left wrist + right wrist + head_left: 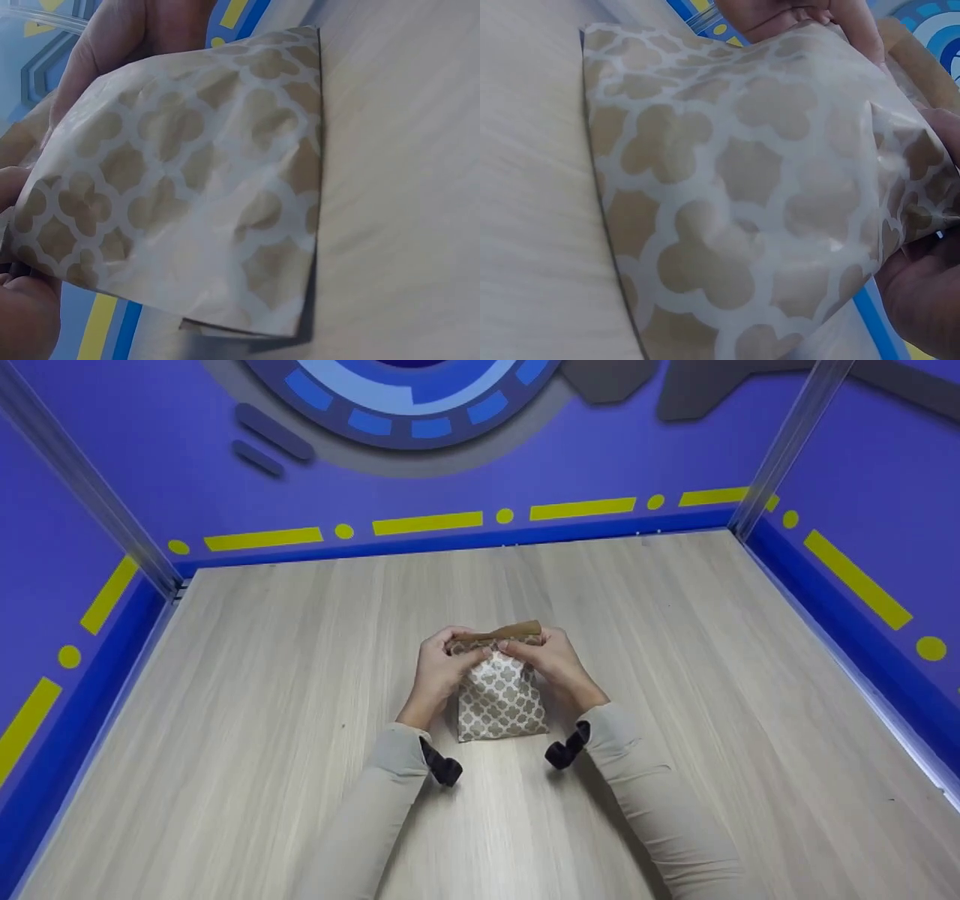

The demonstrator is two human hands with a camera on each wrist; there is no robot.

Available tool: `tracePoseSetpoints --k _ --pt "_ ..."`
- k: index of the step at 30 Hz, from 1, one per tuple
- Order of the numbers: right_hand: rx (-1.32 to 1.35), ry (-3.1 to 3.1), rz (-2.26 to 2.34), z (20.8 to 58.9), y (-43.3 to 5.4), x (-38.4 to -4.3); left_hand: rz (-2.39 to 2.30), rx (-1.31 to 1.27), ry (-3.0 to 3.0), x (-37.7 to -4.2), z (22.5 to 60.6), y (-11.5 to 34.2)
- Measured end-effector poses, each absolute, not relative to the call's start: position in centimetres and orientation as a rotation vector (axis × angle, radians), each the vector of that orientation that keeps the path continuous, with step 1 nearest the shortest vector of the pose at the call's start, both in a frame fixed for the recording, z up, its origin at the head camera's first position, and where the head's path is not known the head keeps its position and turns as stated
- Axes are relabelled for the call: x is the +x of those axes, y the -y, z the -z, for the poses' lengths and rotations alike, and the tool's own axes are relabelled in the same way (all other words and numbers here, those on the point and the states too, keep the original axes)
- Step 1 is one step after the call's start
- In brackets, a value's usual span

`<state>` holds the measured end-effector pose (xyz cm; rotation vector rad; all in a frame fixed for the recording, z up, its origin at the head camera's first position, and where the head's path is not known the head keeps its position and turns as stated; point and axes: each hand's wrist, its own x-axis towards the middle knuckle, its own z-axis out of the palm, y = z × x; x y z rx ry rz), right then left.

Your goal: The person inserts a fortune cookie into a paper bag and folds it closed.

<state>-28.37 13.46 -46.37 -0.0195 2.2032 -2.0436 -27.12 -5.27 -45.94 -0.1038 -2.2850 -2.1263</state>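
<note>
A brown paper bag (501,701) with a white quatrefoil lattice print stands on the wooden table, its base toward me. My left hand (441,667) grips the bag's upper left edge, thumb on the near face and fingers behind. On the other side my right hand (559,664) pinches the upper right edge the same way. Between the hands the top is gathered, and a plain brown flap (517,628) sticks up behind the thumbs. Creases run across the printed face (187,157) in the left wrist view. Whatever the bag contains is hidden.
The wooden table (262,697) spreads around the bag on all sides. Blue-purple panels (420,502) with yellow dashes rise at the back, left and right, joined by metal corner posts (787,446). A black strap with a small camera (442,769) hangs under each wrist.
</note>
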Motion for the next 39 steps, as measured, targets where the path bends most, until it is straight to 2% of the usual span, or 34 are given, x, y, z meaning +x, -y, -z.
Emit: tracePoseSetpoints --k 8,17,28,39 --pt "-0.118 -2.199 1.994 46.6 -13.8 -28.5 2.143 -0.071 2.298 -27.5 46.2 5.8" --pt "-0.387 -1.996 1.963 46.5 -14.9 -28.5 2.144 -0.124 2.298 -27.6 46.5 6.4" --pt "-0.646 -1.755 1.831 46.2 -16.8 -28.7 2.024 -0.412 2.434 -27.8 46.3 7.9" --pt "-0.743 -1.948 1.645 45.8 -17.3 -28.8 2.049 -0.644 2.458 -28.0 46.1 8.6"
